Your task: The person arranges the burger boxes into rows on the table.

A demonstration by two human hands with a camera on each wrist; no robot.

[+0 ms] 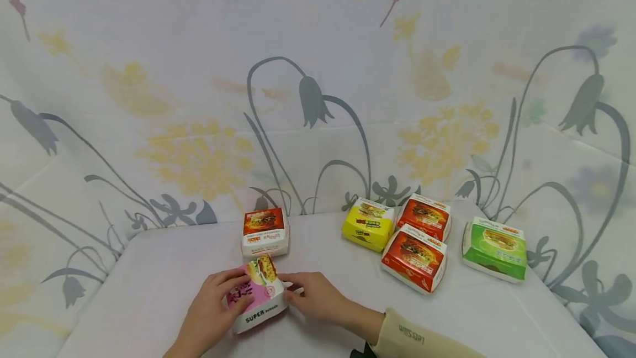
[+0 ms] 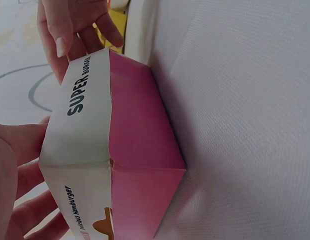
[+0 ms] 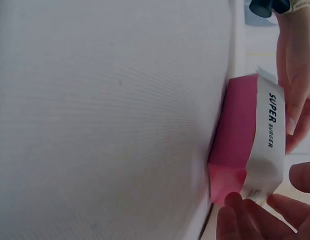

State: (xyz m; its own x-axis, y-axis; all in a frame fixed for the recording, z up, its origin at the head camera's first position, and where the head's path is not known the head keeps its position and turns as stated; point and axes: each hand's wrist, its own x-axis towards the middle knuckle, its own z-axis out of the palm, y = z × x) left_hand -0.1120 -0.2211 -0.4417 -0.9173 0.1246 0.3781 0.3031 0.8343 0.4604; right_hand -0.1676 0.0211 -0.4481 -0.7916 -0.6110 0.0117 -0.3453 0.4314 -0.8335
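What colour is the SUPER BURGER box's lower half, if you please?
The lower half is deep pink, seen best in the left wrist view.

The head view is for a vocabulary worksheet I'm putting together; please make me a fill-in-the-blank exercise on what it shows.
1. The pink-and-white burger box between the left hand and the right hand reads "____ BURGER" on its white side.
2. The rightmost burger box has a ____ top.
3. The sleeve in view is on the person's ____ arm.
4. Counting every one, the view shows ____ burger boxes.

Missing words: SUPER; green; right; six.
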